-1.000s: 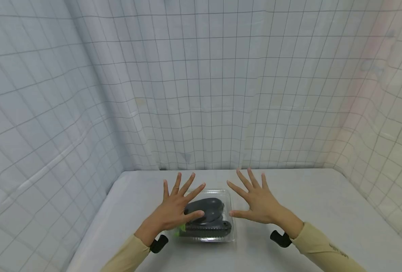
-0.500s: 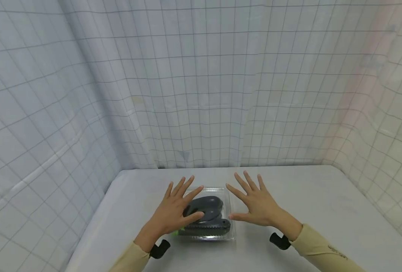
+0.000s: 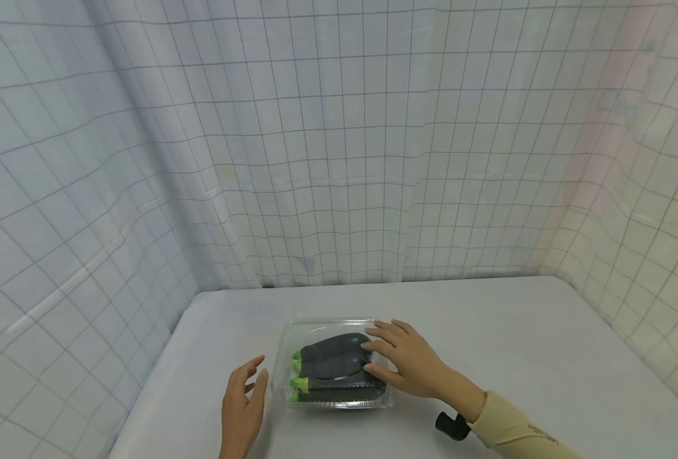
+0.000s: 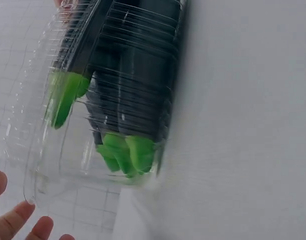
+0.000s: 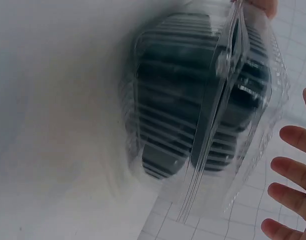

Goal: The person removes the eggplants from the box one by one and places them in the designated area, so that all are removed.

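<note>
A clear, ribbed plastic clamshell container lies on the white table, with several dark eggplants inside. Their green stem ends point left, and their dark rounded ends point right. Beside the container's left end is my left hand, thumb and fingers loosely bent and apart; in the left wrist view a fingertip is right at the container's edge. My right hand overlaps the container's right end in the head view, fingers spread. The right wrist view has its fingers beside the container, gripping nothing.
White cloth covers the table. Behind it and on both sides hang white curtains with a grid pattern. A black wrist device sits at the right wrist.
Both hands have left their spread pose above the container. The left hand has moved left and down to the left end; the right has come inward over the right end. The container stays in place.
</note>
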Tool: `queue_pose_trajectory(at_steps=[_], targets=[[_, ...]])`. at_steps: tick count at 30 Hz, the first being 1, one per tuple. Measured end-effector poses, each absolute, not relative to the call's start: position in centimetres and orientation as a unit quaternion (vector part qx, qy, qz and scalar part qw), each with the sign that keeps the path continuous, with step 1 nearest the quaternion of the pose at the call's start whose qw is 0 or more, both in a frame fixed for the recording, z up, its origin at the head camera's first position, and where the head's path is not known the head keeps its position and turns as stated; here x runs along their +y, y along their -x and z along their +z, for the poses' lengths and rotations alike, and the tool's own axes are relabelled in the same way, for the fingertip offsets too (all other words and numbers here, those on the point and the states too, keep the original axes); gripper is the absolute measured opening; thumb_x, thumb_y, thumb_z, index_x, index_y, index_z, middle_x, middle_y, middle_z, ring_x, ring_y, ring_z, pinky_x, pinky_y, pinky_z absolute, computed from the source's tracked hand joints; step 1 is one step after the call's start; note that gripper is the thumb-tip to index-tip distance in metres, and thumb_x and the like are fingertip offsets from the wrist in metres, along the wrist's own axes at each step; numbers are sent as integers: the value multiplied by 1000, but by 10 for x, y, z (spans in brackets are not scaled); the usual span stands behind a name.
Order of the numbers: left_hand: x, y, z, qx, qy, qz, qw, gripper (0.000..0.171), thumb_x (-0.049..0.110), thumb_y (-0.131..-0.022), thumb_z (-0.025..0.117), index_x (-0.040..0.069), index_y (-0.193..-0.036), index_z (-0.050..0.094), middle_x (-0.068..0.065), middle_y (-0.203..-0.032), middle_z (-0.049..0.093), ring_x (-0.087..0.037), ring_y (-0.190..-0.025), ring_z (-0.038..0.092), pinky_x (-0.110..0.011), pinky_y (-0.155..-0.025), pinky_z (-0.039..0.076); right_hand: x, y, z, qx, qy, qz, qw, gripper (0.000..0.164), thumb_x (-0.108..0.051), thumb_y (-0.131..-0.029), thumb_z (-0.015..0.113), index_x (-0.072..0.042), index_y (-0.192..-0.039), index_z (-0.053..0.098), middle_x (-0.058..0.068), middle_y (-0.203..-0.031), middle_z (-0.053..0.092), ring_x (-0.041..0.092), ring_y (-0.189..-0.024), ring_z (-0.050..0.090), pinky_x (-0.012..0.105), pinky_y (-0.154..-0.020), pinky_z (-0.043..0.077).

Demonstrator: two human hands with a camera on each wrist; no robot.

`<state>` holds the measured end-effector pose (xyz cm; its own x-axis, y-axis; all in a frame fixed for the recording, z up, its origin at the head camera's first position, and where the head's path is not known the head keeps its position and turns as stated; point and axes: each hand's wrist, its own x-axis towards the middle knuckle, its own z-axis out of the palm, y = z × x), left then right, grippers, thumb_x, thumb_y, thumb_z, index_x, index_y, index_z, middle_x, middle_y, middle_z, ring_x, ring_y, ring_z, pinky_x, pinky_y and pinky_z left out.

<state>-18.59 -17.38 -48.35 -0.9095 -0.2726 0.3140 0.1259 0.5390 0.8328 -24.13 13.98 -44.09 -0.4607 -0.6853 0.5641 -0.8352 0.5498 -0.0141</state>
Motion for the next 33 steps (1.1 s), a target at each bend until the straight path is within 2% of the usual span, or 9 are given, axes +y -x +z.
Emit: queue_pose_trajectory(at_steps=[3, 6, 10, 13, 16, 27, 33], targets=[[-180, 179, -489, -853, -95, -491, 151, 45, 35, -103, 39, 2, -132, 49, -19, -121, 53, -34, -107, 52, -46, -83, 47, 126, 238, -442, -826, -474, 161, 259, 34, -40, -96, 55, -15, -118, 63, 7, -128, 56, 26, -122, 48, 44, -102, 36], [-186, 178, -494, -848, -120, -506, 103, 50, 41, -103, 35, 1, -128, 51, -15, -106, 60, -28, -93, 59, -35, -71, 50, 111, 235, -443, -817, -491, 173, 250, 33, -37, -95, 57, -15, -119, 63, 6, -129, 55, 23, -120, 50, 40, -102, 36], [-191, 178, -500, -835, -137, -531, 50, 50, 44, -101, 37, 0, -102, 61, -5, -80, 62, -17, -71, 59, -27, -57, 47, 93, 230, -444, -813, -507, 172, 231, 36, -38, -96, 55, -14, -122, 61, 5, -133, 52, 23, -122, 49, 42, -103, 36], [-189, 178, -503, -825, -129, -550, 22, 48, 41, -102, 39, 1, -85, 60, -2, -70, 58, -16, -63, 55, -28, -52, 46, 81, 227, -448, -815, -511, 163, 220, 38, -40, -96, 54, -13, -124, 59, 7, -134, 52, 23, -124, 47, 44, -103, 35], [-185, 177, -505, -808, -113, -579, 7, 46, 36, -102, 40, 1, -81, 59, -3, -67, 57, -16, -60, 54, -28, -51, 47, 72, 225, -452, -818, -512, 149, 216, 41, -41, -96, 54, -14, -125, 58, 8, -133, 52, 24, -125, 46, 45, -104, 34], [-184, 179, -511, -766, -58, -640, -4, 44, 29, -104, 37, -7, -89, 56, -5, -73, 56, -14, -61, 56, -26, -53, 50, 45, 219, -460, -830, -504, 109, 210, 43, -41, -94, 57, -15, -129, 54, 9, -135, 50, 26, -128, 43, 45, -105, 33], [-184, 178, -514, -740, -57, -670, -13, 43, 26, -105, 33, -8, -91, 55, -5, -75, 55, -12, -62, 56, -26, -55, 50, 34, 219, -463, -833, -495, 111, 222, 44, -39, -90, 64, -17, -127, 54, 7, -134, 52, 26, -127, 44, 43, -105, 33]])
